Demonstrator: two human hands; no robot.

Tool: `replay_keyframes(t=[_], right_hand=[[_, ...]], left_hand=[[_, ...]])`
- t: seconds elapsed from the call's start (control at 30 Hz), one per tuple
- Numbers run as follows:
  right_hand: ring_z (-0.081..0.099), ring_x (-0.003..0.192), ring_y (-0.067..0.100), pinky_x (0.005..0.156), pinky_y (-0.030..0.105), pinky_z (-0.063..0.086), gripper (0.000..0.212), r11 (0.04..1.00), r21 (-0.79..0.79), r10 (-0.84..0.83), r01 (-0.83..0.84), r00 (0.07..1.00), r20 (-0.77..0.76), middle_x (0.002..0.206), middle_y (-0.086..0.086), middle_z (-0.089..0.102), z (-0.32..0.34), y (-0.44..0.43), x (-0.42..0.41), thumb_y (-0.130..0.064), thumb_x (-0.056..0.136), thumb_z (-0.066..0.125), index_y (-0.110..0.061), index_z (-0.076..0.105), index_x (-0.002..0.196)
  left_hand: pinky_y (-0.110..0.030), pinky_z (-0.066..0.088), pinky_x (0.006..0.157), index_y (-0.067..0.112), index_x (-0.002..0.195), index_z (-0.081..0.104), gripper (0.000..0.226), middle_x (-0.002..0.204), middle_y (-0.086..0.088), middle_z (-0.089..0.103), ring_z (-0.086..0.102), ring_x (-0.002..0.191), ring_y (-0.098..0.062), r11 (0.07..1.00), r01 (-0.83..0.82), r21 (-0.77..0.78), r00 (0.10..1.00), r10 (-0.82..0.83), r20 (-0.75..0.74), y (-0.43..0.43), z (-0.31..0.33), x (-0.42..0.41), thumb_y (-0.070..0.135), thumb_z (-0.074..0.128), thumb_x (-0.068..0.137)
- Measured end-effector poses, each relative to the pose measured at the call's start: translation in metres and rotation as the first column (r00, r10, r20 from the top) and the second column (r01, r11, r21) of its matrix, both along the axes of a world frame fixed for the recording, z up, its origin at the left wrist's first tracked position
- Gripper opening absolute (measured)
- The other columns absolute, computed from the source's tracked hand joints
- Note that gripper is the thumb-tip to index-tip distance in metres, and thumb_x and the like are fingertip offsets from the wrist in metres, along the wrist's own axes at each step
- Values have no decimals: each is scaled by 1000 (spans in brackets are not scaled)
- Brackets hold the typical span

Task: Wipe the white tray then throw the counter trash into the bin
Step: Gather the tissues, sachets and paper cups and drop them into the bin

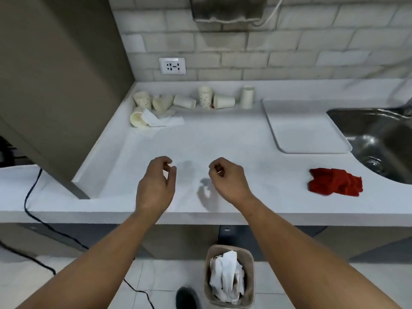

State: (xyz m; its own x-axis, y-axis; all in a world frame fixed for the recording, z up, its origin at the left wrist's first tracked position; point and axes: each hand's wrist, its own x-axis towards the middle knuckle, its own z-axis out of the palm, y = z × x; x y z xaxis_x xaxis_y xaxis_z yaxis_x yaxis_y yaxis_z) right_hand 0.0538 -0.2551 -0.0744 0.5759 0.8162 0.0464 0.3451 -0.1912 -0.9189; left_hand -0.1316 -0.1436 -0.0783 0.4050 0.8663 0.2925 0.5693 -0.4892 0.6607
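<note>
The white tray (307, 128) lies flat on the counter at the right, next to the sink, with nothing on it. A crumpled red cloth (334, 181) sits in front of it near the counter edge. Several used paper cups (205, 98) stand or lie along the back wall, and crumpled white tissue (162, 120) lies beside the leftmost cups. On the floor below the counter stands the bin (208, 264), holding white paper. My left hand (156, 186) and my right hand (229, 179) hover over the middle of the counter, fingers loosely curled, holding nothing.
A steel sink (379, 134) fills the right end of the counter. A tall brown cabinet (62, 85) borders the left. A black cable (31, 192) hangs over the counter's left front edge. A wall socket (172, 66) sits above the cups.
</note>
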Motion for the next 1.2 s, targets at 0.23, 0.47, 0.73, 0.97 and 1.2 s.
replay_keyframes(t=[0.23,0.47,0.73,0.97,1.2], right_hand=[[63,84,11,76,24,50,21,1000,-16,1,1,996,91,102,-7,63,0,104,15,-16,91,58,-23,65,110],[55,110,23,89,31,44,38,995,-99,4,21,968,251,130,5,54,-12,211,28,-19,96,54,-17,56,133],[34,141,33,109,46,40,59,954,-272,230,-127,891,391,158,8,33,-39,310,32,-18,99,47,-21,32,155],[16,150,33,119,53,18,57,862,-492,422,-122,710,564,164,2,23,-64,354,35,-36,103,37,-36,21,157],[43,121,35,98,39,41,30,940,-317,136,130,709,692,132,13,47,-68,357,65,-29,99,53,-27,59,128]], left_hand=[[-31,42,73,31,135,45,39,120,9,50,65,70,-8,995,-97,22,994,97,-46,109,16,11,33,59,99],[-37,49,81,20,130,53,34,119,1,60,67,93,-24,993,-121,-6,987,120,-110,201,3,32,28,62,98],[-39,50,100,12,129,69,32,128,-9,66,63,115,-28,999,-44,17,935,48,-352,278,-27,50,21,61,98],[-38,51,95,20,143,57,43,126,-2,64,56,114,-25,992,106,70,860,-56,-507,302,-49,60,28,56,100],[-41,52,79,12,106,68,16,103,-10,60,56,96,-31,988,141,65,887,-97,-451,310,-52,78,22,64,95]])
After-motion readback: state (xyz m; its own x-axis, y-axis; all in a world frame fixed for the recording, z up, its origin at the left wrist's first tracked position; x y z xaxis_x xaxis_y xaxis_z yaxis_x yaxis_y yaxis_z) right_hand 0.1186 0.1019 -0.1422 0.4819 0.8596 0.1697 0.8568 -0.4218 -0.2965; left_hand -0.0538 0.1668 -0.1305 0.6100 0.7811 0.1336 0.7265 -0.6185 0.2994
